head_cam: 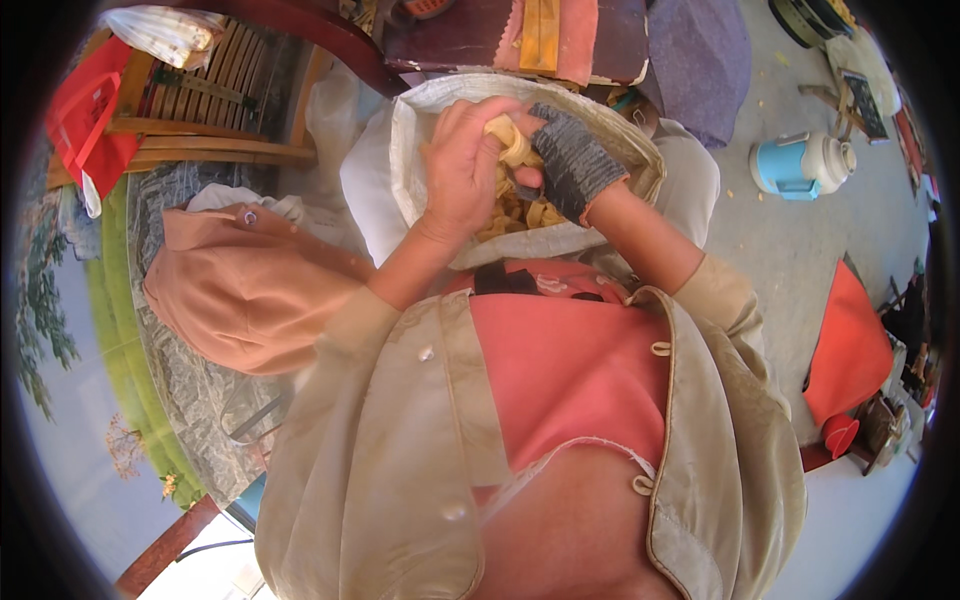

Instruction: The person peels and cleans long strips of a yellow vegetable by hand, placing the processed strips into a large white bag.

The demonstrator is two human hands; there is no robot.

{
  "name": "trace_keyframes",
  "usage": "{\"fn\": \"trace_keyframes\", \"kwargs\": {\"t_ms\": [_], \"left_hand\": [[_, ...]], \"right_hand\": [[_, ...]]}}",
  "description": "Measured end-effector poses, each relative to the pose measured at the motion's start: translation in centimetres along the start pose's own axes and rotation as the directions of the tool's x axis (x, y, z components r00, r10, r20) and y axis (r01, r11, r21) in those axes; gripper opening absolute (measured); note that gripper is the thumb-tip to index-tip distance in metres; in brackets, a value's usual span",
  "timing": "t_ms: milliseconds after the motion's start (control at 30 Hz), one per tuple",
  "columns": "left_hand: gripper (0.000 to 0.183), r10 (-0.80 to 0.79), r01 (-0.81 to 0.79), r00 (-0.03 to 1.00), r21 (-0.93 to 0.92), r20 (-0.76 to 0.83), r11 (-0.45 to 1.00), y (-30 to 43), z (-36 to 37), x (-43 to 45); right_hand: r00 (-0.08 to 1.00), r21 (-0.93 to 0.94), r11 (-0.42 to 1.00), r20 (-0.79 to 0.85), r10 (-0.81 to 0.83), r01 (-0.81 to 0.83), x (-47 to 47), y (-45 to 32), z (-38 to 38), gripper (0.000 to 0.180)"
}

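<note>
Above the opening of a white woven sack (525, 246), my two hands meet around a pale yellow, folded strip-like piece (510, 142). Bare and with its thumb pressed on the piece, my left hand (466, 161) is on the left side. A grey knitted fingerless glove covers much of my right hand (574, 157), whose fingertips touch the piece from the other side. Some of those fingers are hidden behind the piece and the glove. Inside the sack, below my hands, lie many similar yellowish curled pieces (517, 214).
Beyond the sack stands a dark red padded seat (442, 37) with a pink cloth and a wooden block (540, 37) on it. A blue thermos flask (799, 166) is on the floor at right. At left are a wooden slatted chair (217, 146) and an orange-brown garment (247, 292).
</note>
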State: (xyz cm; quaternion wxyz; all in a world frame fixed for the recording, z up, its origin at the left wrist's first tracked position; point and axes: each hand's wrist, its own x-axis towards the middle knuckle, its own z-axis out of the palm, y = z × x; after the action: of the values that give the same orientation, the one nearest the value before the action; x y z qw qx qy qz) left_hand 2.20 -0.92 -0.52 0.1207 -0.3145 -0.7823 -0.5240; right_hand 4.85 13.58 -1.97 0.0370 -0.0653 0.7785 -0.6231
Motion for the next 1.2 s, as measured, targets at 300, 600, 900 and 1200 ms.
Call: {"fn": "trace_keyframes", "kwargs": {"t_ms": [300,600,900,1200], "left_hand": [[0.02,0.011,-0.011,0.999,-0.005,0.034,1.0,-0.3,0.1,1.0],[0.022,-0.474,0.593,0.798,-0.628,0.372,0.505,1.7,0.5,1.6],[0.011,-0.495,0.438,0.866,-0.593,0.076,0.675,-1.6,1.9,1.1],[0.008,-0.515,0.535,0.825,-0.615,0.232,0.58,-0.3,2.0,2.0]], "right_hand": [[0.969,-0.142,0.974,-0.149,-0.196,0.175,-1.5,-3.7,-0.1,0.031],[0.784,-0.549,0.686,-0.088,-0.615,0.477,0.3,-1.9,-3.7,0.022],[0.988,0.365,0.918,0.024,0.156,-0.154,0.0,-2.5,-3.0,0.026],[0.942,0.419,0.9,-0.234,0.239,-0.125,1.2,-0.6,-3.1,0.035]]}}
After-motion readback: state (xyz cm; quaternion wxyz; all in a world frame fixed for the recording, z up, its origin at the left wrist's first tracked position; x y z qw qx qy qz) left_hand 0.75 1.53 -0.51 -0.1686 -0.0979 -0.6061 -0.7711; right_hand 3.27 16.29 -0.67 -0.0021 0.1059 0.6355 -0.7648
